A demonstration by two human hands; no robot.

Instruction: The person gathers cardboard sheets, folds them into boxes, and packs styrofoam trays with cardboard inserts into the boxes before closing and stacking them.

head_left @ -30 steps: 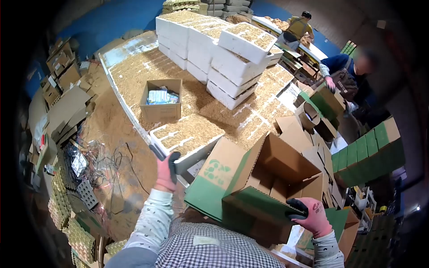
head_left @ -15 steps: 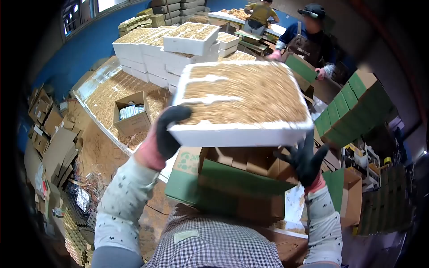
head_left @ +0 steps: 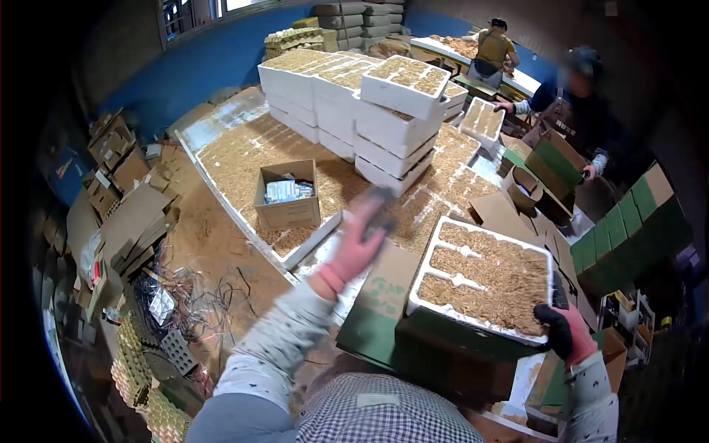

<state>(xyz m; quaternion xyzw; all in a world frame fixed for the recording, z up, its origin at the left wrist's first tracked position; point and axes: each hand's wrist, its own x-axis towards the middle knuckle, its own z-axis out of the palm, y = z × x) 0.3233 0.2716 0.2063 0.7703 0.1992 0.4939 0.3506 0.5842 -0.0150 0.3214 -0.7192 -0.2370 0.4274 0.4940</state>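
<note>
Foam box (head_left: 484, 323) of brown bits (head_left: 509, 280) sits on the green carton (head_left: 458, 343), lower right. Our right hand (head_left: 572, 332) grips its corner; our left hand (head_left: 356, 244) is wide open, off it. Holding one side only, we might tip it and spill.

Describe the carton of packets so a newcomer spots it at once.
Find the big table with the stacked white foam boxes. Left of the stack's front end, near the table edge, stands a small, open brown carton. Unlike the foam boxes, it's cardboard and holds blue-and-white packets.
</note>
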